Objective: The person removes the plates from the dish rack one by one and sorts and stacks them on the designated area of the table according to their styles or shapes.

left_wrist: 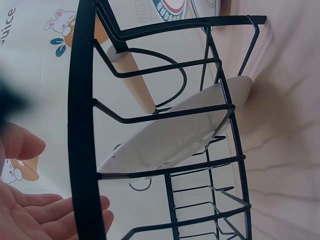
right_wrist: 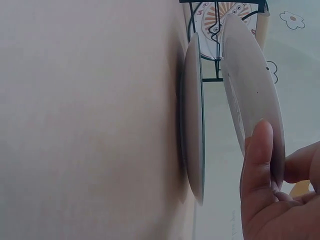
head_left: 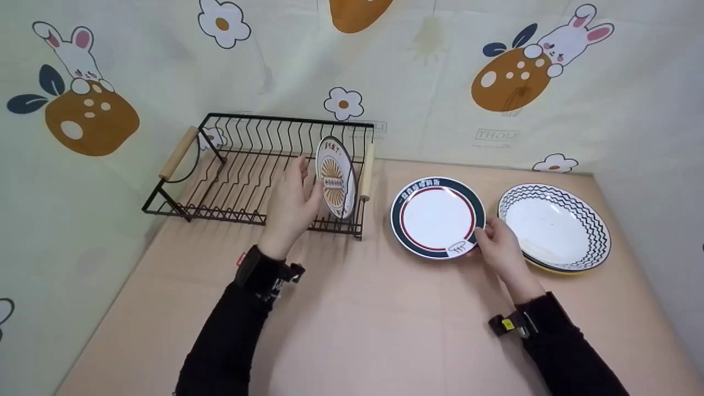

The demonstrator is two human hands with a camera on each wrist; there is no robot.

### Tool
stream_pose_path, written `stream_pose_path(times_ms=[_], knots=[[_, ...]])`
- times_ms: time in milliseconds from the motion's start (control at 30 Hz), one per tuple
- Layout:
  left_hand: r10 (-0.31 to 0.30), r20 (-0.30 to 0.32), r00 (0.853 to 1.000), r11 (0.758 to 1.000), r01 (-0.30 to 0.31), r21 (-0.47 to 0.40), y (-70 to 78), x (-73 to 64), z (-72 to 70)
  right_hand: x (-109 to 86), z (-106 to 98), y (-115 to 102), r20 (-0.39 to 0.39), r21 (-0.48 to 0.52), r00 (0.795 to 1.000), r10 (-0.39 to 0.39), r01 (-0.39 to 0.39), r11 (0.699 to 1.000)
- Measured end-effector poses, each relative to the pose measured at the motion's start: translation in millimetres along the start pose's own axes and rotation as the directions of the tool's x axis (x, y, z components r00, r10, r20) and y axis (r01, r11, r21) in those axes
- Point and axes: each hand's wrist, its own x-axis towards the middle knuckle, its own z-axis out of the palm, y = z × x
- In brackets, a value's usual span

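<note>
My right hand (head_left: 501,250) grips the right rim of a round plate (head_left: 438,217), white inside with a dark green band and a thin red ring. From the right wrist view, that plate (right_wrist: 252,80) is tilted above a second plate (right_wrist: 193,125) lying on the table, which the head view hides. A white plate (head_left: 335,179) with an orange sunburst stands on edge at the right end of the black wire dish rack (head_left: 275,217). Beside it is my left hand (head_left: 291,206), fingers relaxed and holding nothing. In the left wrist view its fingers (left_wrist: 55,215) are partly behind a rack bar.
Oval dishes with a wavy black rim pattern (head_left: 555,228) are stacked right of my right hand. The rack has wooden handles (head_left: 179,153) at its ends. A printed cloth (head_left: 418,71) with rabbits and flowers hangs behind the table (head_left: 396,324).
</note>
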Motion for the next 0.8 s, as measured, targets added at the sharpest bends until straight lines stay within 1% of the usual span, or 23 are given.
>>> stream_pose_path(times_ms=[167,333,467,667,800], knots=[[0.006,0.01,1.0,1.0,-0.005,-0.012,-1.0,-0.8,1.3,1.9,0.1,3.4,0.015,-0.013,1.0,0.011,-0.011,1.0],[-0.007,0.019,1.0,1.0,0.007,-0.027,-2.9,1.0,2.7,3.3,-0.7,5.1,0.024,0.012,0.999,0.026,-0.026,1.0],[-0.011,0.02,1.0,1.0,0.012,-0.021,-4.4,2.2,3.3,4.4,-0.5,5.7,0.036,0.025,0.999,0.033,-0.034,0.999],[0.002,0.001,1.0,1.0,-0.002,0.013,-6.9,3.5,4.1,5.7,-1.6,7.3,0.039,-0.011,0.998,0.056,-0.055,0.998],[-0.022,0.009,1.0,1.0,0.022,0.013,-7.1,5.0,4.4,6.5,-2.2,9.1,0.037,-0.027,0.997,0.062,-0.061,0.998]])
